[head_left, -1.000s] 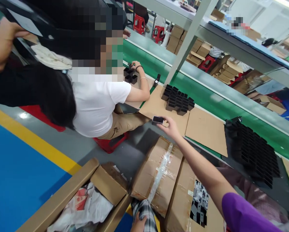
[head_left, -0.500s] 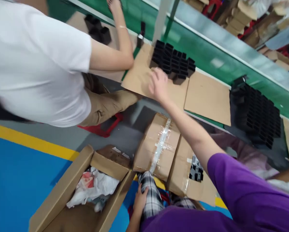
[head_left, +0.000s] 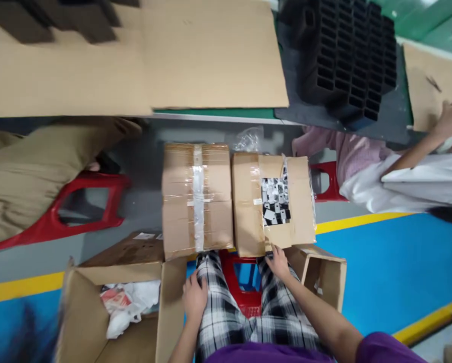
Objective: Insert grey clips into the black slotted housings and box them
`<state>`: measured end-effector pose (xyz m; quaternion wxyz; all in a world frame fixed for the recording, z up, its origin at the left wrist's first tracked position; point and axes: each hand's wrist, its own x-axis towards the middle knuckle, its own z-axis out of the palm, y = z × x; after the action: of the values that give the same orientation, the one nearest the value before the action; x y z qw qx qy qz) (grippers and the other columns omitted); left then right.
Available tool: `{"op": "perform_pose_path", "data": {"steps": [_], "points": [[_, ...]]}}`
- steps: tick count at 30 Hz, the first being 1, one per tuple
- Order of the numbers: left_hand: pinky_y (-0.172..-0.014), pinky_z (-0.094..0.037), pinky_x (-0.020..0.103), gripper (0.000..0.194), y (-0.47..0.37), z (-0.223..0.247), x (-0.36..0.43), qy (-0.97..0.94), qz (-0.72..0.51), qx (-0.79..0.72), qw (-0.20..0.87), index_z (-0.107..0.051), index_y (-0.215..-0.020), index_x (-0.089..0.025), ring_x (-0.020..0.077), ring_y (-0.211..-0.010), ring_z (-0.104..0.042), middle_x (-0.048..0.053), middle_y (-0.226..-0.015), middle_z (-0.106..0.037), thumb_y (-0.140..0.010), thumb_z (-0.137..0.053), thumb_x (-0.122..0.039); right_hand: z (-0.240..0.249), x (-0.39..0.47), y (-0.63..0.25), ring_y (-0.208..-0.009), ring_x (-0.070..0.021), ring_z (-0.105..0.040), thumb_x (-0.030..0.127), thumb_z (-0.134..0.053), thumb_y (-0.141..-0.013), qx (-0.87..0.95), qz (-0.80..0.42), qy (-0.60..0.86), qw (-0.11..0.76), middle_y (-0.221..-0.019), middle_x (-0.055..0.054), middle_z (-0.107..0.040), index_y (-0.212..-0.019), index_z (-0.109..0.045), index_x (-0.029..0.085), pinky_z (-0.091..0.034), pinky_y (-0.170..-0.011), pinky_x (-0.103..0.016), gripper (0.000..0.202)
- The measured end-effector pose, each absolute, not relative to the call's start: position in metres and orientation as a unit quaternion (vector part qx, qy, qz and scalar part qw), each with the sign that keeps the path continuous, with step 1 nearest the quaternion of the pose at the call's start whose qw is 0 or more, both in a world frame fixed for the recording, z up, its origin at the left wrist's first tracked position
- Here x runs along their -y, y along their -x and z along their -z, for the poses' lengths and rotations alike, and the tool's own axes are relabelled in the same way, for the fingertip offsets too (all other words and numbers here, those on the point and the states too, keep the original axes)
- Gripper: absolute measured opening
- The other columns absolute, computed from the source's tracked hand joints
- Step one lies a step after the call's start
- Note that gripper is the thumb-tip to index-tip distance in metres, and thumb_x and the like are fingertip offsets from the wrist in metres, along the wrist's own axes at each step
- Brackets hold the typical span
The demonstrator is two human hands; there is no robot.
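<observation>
"Where's the brown, taped cardboard box showing small black-and-silver parts?"
"Right of centre in the frame — probably heavy, stiff-walled, slippery on the tape. I'd grip low on both sides."
"Which way does it point?"
"Opening upward; its long axis seems to run up and down the frame."
"And the fingers?"
"Right hand: loosely spread at the near edge — contact unclear. Left hand: slightly curled on the plaid thigh. Both look empty."
</observation>
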<state>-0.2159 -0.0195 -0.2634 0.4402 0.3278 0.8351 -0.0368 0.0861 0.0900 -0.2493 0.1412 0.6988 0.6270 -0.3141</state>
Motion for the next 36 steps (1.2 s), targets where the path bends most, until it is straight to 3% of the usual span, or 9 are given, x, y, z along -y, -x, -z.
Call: {"op": "perform_pose_path", "data": {"steps": [5, 9, 14, 18, 23, 27, 30, 33, 36], "points": [[-0.117, -0.035, 0.048, 0.049, 0.133, 0.295, -0.081, -0.483, -0.025, -0.777, 0.402, -0.056, -0.132, -0.009, 0.0335, -0.136, -0.047, 0.022, -0.137, -0.057, -0.093, -0.045, -0.036, 0.334, -0.105, -0.083, -0.134, -0.0392, -0.047, 0.034, -0.052, -0.091, -0.615, 0.357, -0.697, 0.090, -0.139, -0.028, -0.052, -0.138, -0.049, 0.005, -0.043, -0.108, -0.056, 0.055], [-0.120, -0.028, 0.052, 0.071, 0.058, 0.315, -0.152, -0.553, -0.058, -0.742, 0.376, -0.034, -0.150, -0.009, 0.0358, -0.149, -0.027, 0.021, -0.159, -0.032, -0.090, -0.056, -0.040, 0.335, -0.075, -0.053, -0.136, -0.0306, -0.047, 0.037, -0.049, -0.095, -0.667, 0.406, -0.625, 0.014, -0.143, -0.019, -0.053, -0.144, -0.045, 0.013, -0.043, -0.111, -0.048, 0.055], [-0.111, -0.044, 0.045, 0.070, 0.062, 0.317, -0.170, -0.503, -0.068, -0.800, 0.321, -0.022, -0.155, -0.008, 0.0312, -0.138, -0.049, 0.022, -0.153, -0.043, -0.089, -0.043, -0.011, 0.336, -0.089, -0.092, -0.139, -0.0312, -0.042, 0.038, -0.046, -0.098, -0.685, 0.396, -0.611, -0.028, -0.147, -0.014, -0.051, -0.138, -0.056, 0.022, -0.035, -0.116, -0.053, 0.044], [-0.101, -0.051, 0.054, 0.063, 0.121, 0.317, -0.152, -0.469, -0.050, -0.833, 0.289, -0.029, -0.148, -0.001, 0.0357, -0.122, -0.061, 0.027, -0.138, -0.056, -0.093, -0.045, -0.026, 0.363, -0.128, -0.155, -0.137, -0.0370, -0.039, 0.032, -0.046, -0.096, -0.678, 0.350, -0.645, -0.026, -0.145, -0.023, -0.048, -0.142, -0.051, 0.013, -0.029, -0.115, -0.060, 0.050], [-0.119, -0.036, 0.051, 0.072, 0.159, 0.335, -0.131, -0.499, -0.089, -0.836, 0.210, -0.022, -0.152, -0.002, 0.0355, -0.145, -0.037, 0.023, -0.155, -0.038, -0.095, -0.043, -0.040, 0.367, -0.135, -0.181, -0.115, -0.0317, -0.052, 0.037, -0.048, -0.098, -0.720, 0.312, -0.618, -0.035, -0.117, -0.016, -0.064, -0.120, -0.068, 0.019, -0.036, -0.104, -0.051, 0.035], [-0.116, -0.038, 0.056, 0.069, 0.170, 0.359, -0.123, -0.541, -0.110, -0.820, 0.154, -0.028, -0.153, -0.007, 0.0385, -0.144, -0.037, 0.020, -0.157, -0.035, -0.097, -0.040, -0.046, 0.345, -0.093, -0.186, -0.088, -0.0233, -0.056, 0.044, -0.041, -0.102, -0.749, 0.282, -0.598, -0.041, -0.087, -0.009, -0.064, -0.089, -0.073, 0.021, -0.039, -0.089, -0.041, 0.041], [-0.118, -0.032, 0.058, 0.057, 0.175, 0.370, -0.123, -0.577, -0.116, -0.799, 0.122, -0.043, -0.148, -0.012, 0.0379, -0.147, -0.031, 0.016, -0.163, -0.025, -0.098, -0.042, -0.040, 0.329, -0.037, -0.193, -0.091, -0.0236, -0.057, 0.039, -0.043, -0.102, -0.757, 0.277, -0.592, 0.002, -0.091, -0.010, -0.066, -0.090, -0.073, 0.021, -0.039, -0.085, -0.039, 0.037], [-0.122, -0.010, 0.065, 0.047, 0.172, 0.369, -0.124, -0.628, -0.103, -0.764, 0.108, -0.050, -0.142, -0.014, 0.0377, -0.154, -0.011, 0.013, -0.169, -0.010, -0.096, -0.043, -0.022, 0.326, 0.008, -0.191, -0.094, -0.0257, -0.058, 0.028, -0.049, -0.097, -0.754, 0.284, -0.591, 0.038, -0.097, -0.012, -0.067, -0.100, -0.074, 0.021, -0.042, -0.083, -0.039, 0.026], [-0.124, -0.002, 0.061, 0.050, 0.154, 0.362, -0.112, -0.690, -0.067, -0.710, 0.124, -0.055, -0.138, -0.010, 0.0307, -0.156, -0.010, 0.016, -0.166, -0.022, -0.090, -0.041, -0.007, 0.340, 0.022, -0.177, -0.102, -0.0286, -0.058, 0.020, -0.054, -0.092, -0.749, 0.289, -0.595, 0.044, -0.109, -0.015, -0.067, -0.112, -0.071, 0.020, -0.044, -0.086, -0.040, 0.026]]}}
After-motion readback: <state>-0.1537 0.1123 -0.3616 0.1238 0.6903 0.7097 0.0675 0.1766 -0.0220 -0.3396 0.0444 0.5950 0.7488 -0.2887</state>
